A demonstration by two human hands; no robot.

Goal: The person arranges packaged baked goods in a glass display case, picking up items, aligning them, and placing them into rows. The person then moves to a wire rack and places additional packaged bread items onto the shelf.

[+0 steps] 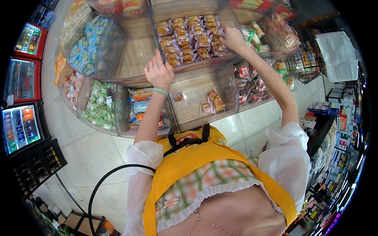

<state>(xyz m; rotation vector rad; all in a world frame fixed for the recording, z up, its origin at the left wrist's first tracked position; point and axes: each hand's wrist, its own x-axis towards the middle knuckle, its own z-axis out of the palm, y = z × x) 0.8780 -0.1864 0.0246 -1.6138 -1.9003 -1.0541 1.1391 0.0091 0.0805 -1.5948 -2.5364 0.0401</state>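
My left hand (160, 70) rests at the front left corner of a clear plastic bin (203, 62), its fingers over the wall. Rows of individually wrapped pastries (183, 39) fill this bin. At its right end, my right hand (233, 38) has curled fingers beside the last row of pastries. Whether those fingers hold a packet or touch only the side wall is hidden. Below, a lower compartment (192, 110) with a wood-look base holds a few loose wrapped pastries (217, 101). Left of my left hand is a compartment with a bare wood-look base (137, 56).
Blue packets (88, 44), green-wrapped sweets (99, 103) and dark red-labelled packets (252, 82) fill neighbouring compartments. Drinks coolers (22, 126) stand at the left. A roll of plastic bags (338, 56) hangs at the right. A black cable (99, 188) curves beside my left arm.
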